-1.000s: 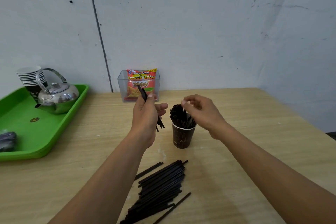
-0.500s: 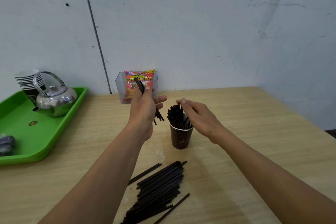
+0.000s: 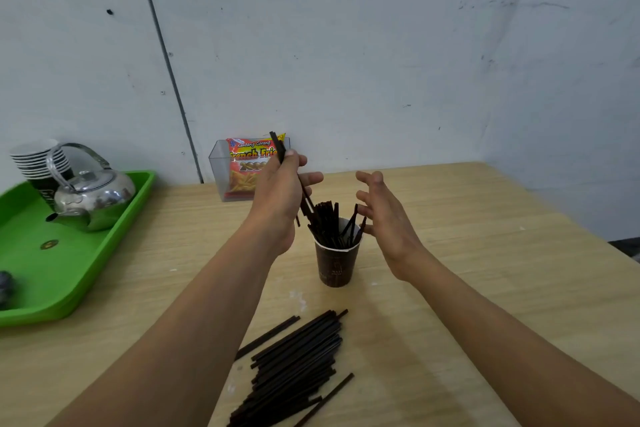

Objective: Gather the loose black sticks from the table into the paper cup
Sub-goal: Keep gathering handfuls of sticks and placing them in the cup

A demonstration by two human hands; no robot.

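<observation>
Black sticks point(image 3: 298, 367) lie in a loose heap on the wooden table point(image 3: 485, 253), close to the person and apart from the brown paper cup point(image 3: 336, 265), which is already bristling with sticks. The left hand point(image 3: 280, 198) grips a small bundle point(image 3: 278, 149) on a slant, its lower ends at the cup's left rim. The right hand point(image 3: 386, 218) hovers just beside the right rim, fingers spread and holding nothing.

I'd stand the bundle more upright and aim for the gap among the standing sticks. The free hand could fence in the leaners, since that light cup looks easy to tip.

There's plenty of bare table to the right. The clear box point(image 3: 221, 177) with its French Fries packet point(image 3: 247, 166) sits close behind the left hand. The green tray point(image 3: 104, 270) and kettle point(image 3: 93, 194) are well off to the left. The heap runs out of view below, so I cannot tell how near the front edge it lies.
</observation>
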